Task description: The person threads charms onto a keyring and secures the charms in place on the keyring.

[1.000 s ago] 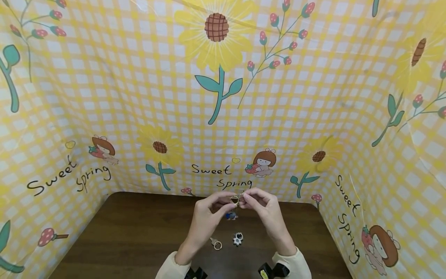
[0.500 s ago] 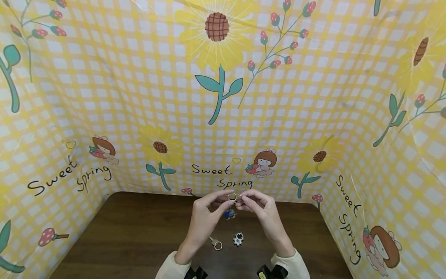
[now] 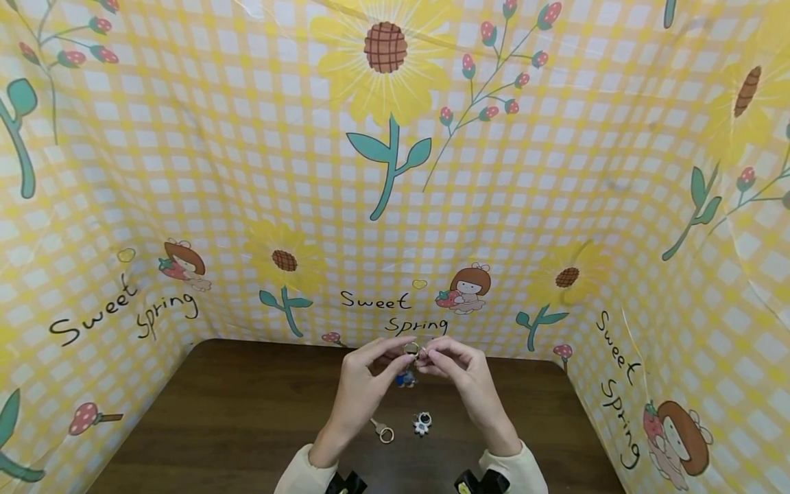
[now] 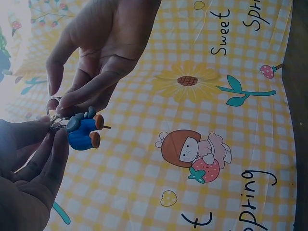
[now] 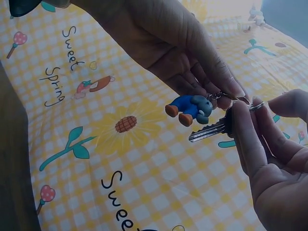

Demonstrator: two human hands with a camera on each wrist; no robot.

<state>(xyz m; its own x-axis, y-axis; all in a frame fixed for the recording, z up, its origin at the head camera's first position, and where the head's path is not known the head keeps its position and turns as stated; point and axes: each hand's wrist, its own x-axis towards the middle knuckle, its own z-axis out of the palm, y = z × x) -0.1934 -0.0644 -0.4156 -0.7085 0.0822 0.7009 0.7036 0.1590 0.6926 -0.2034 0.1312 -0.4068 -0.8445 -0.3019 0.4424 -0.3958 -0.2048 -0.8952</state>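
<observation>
Left hand (image 3: 363,387) pinches one blue figure's (image 5: 184,106) chain (image 5: 217,96), right hand (image 3: 474,387) one key (image 5: 211,130); between them, one ring (image 3: 392,436), one charm (image 3: 422,428); surface (image 3: 247,412) edges well outside.

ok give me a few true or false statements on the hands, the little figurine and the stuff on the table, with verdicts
1. In the right wrist view, a key shows next to the figurine. True.
2. The figurine's body is mostly red. False: it is mostly blue, with orange-brown feet.
3. On the table, seen from the head view, the white-and-dark charm lies to the right of the loose key ring. True.
4. The hands are far apart. False: the left hand and right hand have their fingertips close together.
5. The patterned cloth has "Sweet Spring" printed on it. True.
</observation>
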